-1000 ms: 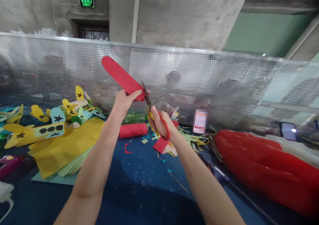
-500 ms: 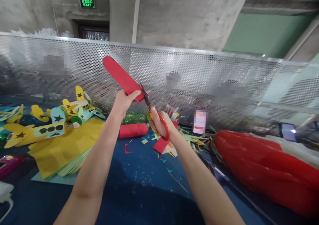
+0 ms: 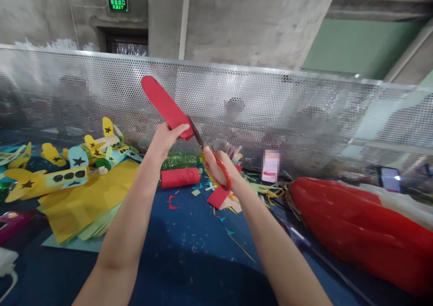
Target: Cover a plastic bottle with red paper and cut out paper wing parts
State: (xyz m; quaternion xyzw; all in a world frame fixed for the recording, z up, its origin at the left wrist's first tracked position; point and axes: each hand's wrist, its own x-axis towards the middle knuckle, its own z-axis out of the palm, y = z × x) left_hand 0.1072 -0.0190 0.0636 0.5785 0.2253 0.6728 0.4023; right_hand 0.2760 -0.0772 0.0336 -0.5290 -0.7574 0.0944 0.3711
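A long red paper strip (image 3: 163,101) with a rounded upper end slants through the air in front of the mesh panel. My left hand (image 3: 165,139) pinches it near its lower end, thumb on top. In my right hand (image 3: 216,164) is a pair of scissors (image 3: 224,169) with red and yellow handles, fingers wrapped in the loops. The blades meet the strip's lower right end, just past my left thumb. Below my hands lies a bottle wrapped in red paper (image 3: 180,178), beside a green plastic bottle (image 3: 181,160).
Paper-and-bottle planes (image 3: 64,177) and a stack of yellow and green paper (image 3: 91,202) lie on the left. Paper scraps (image 3: 221,197) litter the blue table (image 3: 189,252). A phone (image 3: 271,166) stands upright; a red plastic bag (image 3: 355,224) fills the right side. Behind runs a perforated metal panel (image 3: 264,89).
The scissor blades have shifted slightly left and look closer together at the strip's lower end. The strip and both hands have barely moved.
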